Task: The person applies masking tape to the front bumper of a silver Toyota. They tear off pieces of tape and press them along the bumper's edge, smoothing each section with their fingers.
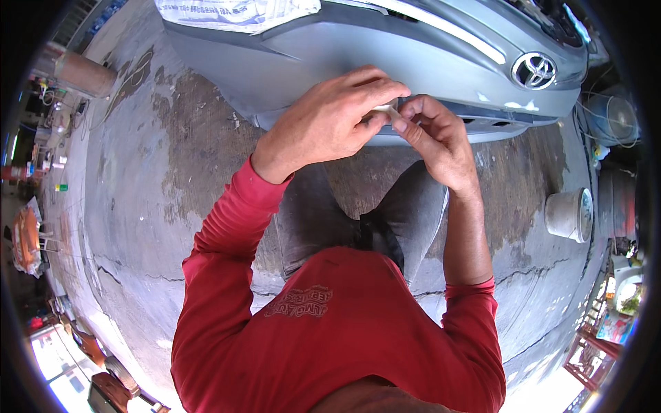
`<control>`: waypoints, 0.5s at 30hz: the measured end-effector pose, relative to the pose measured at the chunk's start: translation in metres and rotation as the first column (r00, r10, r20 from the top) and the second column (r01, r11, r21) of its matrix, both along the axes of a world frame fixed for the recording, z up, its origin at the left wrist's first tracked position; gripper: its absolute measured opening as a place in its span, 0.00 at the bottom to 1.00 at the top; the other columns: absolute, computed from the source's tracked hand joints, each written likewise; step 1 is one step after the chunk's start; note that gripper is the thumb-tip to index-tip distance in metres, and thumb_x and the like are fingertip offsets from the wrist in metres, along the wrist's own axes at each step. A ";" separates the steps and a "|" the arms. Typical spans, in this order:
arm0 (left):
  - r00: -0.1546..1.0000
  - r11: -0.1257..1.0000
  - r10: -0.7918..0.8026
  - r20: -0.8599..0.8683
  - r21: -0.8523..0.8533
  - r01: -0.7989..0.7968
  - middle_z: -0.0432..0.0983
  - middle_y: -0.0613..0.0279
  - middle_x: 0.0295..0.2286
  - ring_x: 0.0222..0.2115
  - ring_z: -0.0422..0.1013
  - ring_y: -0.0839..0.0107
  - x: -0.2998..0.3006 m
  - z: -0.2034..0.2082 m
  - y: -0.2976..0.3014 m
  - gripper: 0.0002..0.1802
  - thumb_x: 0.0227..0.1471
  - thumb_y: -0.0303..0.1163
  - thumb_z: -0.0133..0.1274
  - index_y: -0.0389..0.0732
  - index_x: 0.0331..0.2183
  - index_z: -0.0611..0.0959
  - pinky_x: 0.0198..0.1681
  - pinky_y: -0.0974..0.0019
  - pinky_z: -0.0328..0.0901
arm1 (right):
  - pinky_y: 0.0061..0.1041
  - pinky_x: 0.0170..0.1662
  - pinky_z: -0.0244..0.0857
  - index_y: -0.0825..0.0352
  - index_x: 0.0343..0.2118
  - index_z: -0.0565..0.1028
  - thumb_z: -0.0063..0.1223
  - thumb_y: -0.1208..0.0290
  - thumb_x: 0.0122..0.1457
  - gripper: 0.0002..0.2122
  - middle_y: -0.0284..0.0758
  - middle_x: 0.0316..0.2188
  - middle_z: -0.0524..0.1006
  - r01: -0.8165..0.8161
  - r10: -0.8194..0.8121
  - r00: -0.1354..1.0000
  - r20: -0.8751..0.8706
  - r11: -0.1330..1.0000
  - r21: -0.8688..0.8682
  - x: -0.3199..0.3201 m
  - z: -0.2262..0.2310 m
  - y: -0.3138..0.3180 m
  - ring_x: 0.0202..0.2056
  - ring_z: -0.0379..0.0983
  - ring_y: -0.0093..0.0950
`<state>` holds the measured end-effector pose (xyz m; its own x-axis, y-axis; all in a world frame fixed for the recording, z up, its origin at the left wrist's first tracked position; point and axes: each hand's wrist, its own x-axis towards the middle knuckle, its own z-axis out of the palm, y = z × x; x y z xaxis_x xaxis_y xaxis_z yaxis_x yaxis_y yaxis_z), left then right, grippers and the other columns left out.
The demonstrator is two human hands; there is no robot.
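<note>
Concrete floor [131, 227], grey bumper [337, 45], 1 whitish strip [384, 108] between 2 hands

Floor's cracked & stained, w/ a white bucket [569, 215] off to the R and clutter round the rim of the view (too small & warped to sort out).

Progress, as far as shows: a printed sheet [237, 12] lies over the upper L part of the car's front, so some covering looks done there. The bumper's matte grey face is bare next to the hands, & the round emblem [534, 71] is uncovered too. White patches [522, 106] show low on the R side; paint, filler or glare, can't tell. The strip is held up in front of the bumper's lower edge, prob. not stuck to it, so I'd judge this bit as mid-handling, not finished. How much is left overall can't be read from 1 view.

Fingers: L hand [330, 113] comes in palm-down, thumb & index only a narrow gap apart w/ the strip's L end between them (how firmly, can't tell; the hand hides part of it). R hand [441, 138] has thumb & index pinched near the strip's other end, remaining fingers loosely curled. The 2 sets of fingertips are just beside each other, strip bridging them. Neither hand looks spread wide.
</note>
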<state>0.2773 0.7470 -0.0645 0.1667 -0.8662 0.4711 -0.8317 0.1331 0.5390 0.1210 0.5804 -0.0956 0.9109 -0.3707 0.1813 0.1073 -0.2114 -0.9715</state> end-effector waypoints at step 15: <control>0.999 0.998 -0.014 -0.033 -0.053 0.012 0.81 0.60 0.40 0.38 0.80 0.66 0.008 0.008 -0.002 0.16 0.55 0.22 0.62 0.41 0.47 0.86 0.40 0.65 0.76 | 0.23 0.32 0.72 0.70 0.34 0.82 0.72 0.67 0.57 0.11 0.33 0.27 0.82 0.059 -0.037 0.998 0.060 0.904 -0.423 0.017 0.008 -0.008 0.28 0.77 0.21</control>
<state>0.2849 0.7449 -0.0566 0.1715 -0.8423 0.5111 -0.8116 0.1733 0.5580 0.1383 0.5724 -0.0872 0.8797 -0.2922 0.3752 0.1316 -0.6086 -0.7825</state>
